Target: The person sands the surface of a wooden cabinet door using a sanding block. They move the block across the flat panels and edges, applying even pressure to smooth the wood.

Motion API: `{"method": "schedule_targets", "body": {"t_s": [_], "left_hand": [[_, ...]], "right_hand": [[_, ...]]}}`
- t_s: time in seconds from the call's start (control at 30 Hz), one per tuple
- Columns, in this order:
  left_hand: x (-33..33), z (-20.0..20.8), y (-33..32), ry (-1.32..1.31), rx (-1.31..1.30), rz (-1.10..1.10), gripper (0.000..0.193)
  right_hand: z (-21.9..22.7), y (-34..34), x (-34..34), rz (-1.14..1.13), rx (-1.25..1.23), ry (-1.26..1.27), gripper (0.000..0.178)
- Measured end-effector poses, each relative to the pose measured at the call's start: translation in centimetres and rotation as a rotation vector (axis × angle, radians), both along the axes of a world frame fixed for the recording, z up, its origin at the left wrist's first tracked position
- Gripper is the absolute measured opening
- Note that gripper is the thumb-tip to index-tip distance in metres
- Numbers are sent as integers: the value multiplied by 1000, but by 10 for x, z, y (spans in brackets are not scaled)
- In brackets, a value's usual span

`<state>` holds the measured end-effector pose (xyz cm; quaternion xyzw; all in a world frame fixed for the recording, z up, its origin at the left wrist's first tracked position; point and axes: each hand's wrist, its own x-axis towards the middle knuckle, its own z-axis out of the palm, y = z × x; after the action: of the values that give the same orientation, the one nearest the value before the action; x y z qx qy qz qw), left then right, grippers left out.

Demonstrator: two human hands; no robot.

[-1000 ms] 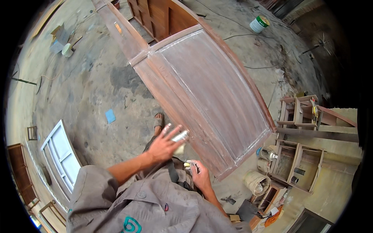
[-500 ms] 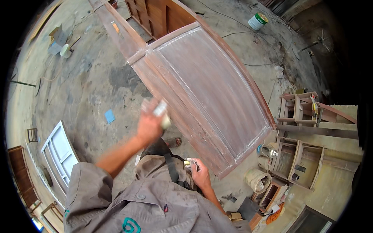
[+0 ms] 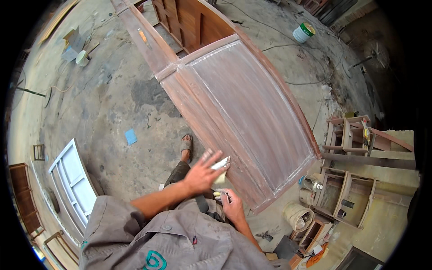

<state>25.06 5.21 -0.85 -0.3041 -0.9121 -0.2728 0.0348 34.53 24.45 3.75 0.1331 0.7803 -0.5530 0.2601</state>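
A long wooden door panel [image 3: 252,112], reddish brown under whitish dust, stretches from the upper left to just before my body. My left hand [image 3: 201,174] is at its near left edge, fingers closed round a white and pale-yellow pad [image 3: 220,164]; motion blurs the fingertips. Whether the pad presses on the wood is hard to tell. Below it, close to my body, my right hand [image 3: 233,208] is closed on a small pale-yellow piece [image 3: 218,194], mostly hidden by the fingers. Its exact kind does not show.
A white frame panel [image 3: 72,180] leans at the left. A blue sheet [image 3: 130,137] lies on the concrete floor. At the right stand wooden frames [image 3: 346,193] and a dirty bucket [image 3: 298,215]. Farther off are a white-green bucket [image 3: 303,32] and cables. My sandalled foot [image 3: 186,143] is beside the panel.
My left hand has swept right and nearer along the panel's edge with the pad. My right hand stays near my body. The view has shifted slightly, and my foot shows farther forward.
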Motion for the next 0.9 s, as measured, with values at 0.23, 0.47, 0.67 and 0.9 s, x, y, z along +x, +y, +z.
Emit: {"method": "schedule_targets", "body": {"t_s": [0.23,0.47,0.67,0.9], "left_hand": [[-120,-7,-86,104,-126,553,61],[-78,-13,-67,-20,-127,104,65],[-102,-28,-76,-26,-127,489,52],[-140,-16,-107,90,-168,376,61]], "right_hand": [[-12,8,9,9,43,170,24],[0,3,-2,-23,7,134,23],[-7,7,4,-23,1,112,23],[-8,6,1,-11,-11,107,22]]}}
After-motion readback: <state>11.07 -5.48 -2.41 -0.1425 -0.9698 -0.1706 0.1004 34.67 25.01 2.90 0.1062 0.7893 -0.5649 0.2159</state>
